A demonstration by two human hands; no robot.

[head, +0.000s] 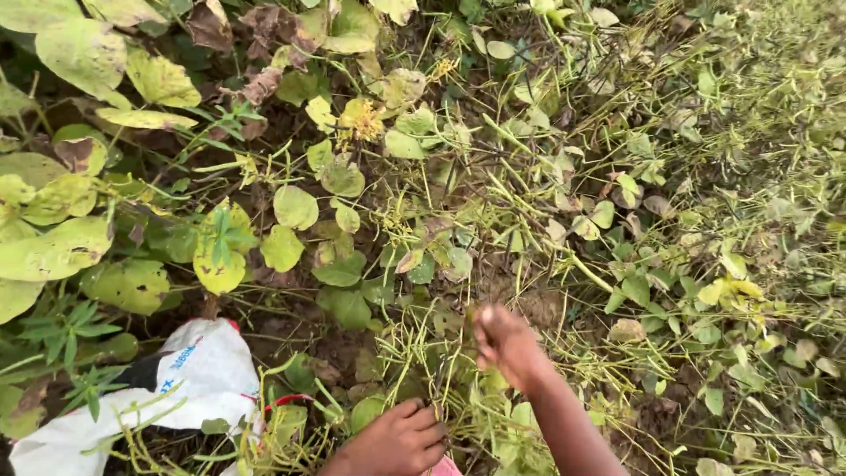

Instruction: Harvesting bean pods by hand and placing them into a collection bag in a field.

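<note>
The right hand point(507, 344) is closed, pinching a thin green bean pod point(471, 319) on the vines. The left hand point(401, 438) grips a bunch of stems low down. Many pods still hang there (lots left), beside the white sack point(189, 379).

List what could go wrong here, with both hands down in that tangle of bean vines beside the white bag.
1. The right hand pinches something small among thin green pods and stems; a hard pull might tear the vine rather than free one pod.
2. The left hand is pushed into dense growth that hides the ground, so it could meet something sharp unseen.
3. The white bag lies slumped and partly covered by leaves; pods dropped toward it may miss.
</note>
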